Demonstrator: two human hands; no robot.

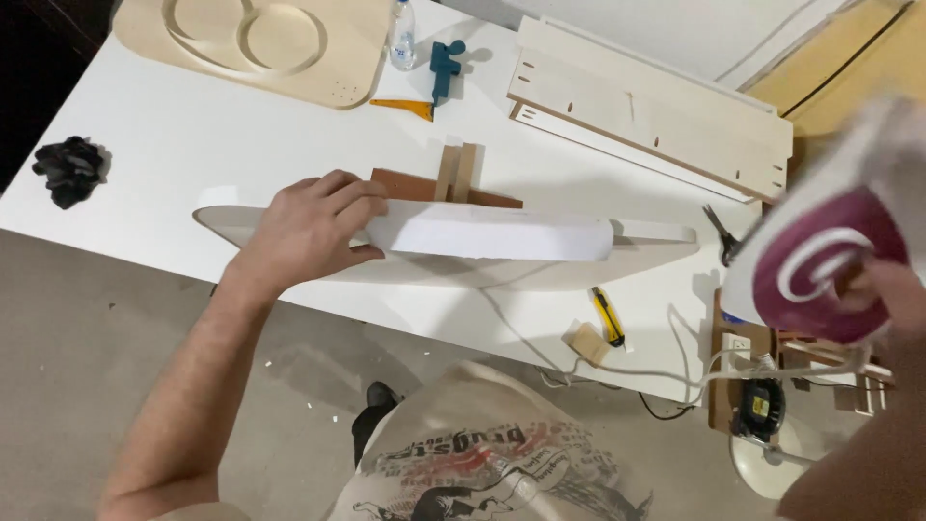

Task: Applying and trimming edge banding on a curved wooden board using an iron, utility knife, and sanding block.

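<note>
**Inspector A:** Position of the work piece?

**Inspector B:** A long pale board (540, 265), pointed at both ends, lies on the white counter (193, 106) near its front edge, long axis running left to right. A white paper strip (492, 236) lies along its top.

**Inspector A:** Left hand?

**Inspector B:** The left hand (309, 227) sits at the board's left end, forearm reaching up from the near side, grip narrow, fingers pressing the strip's left end down.

**Inspector A:** Right hand?

**Inspector B:** The right hand (883, 289) is raised off the board's right end, blurred, holding a white and maroon iron (820, 251). The left is nearer the board.
</note>
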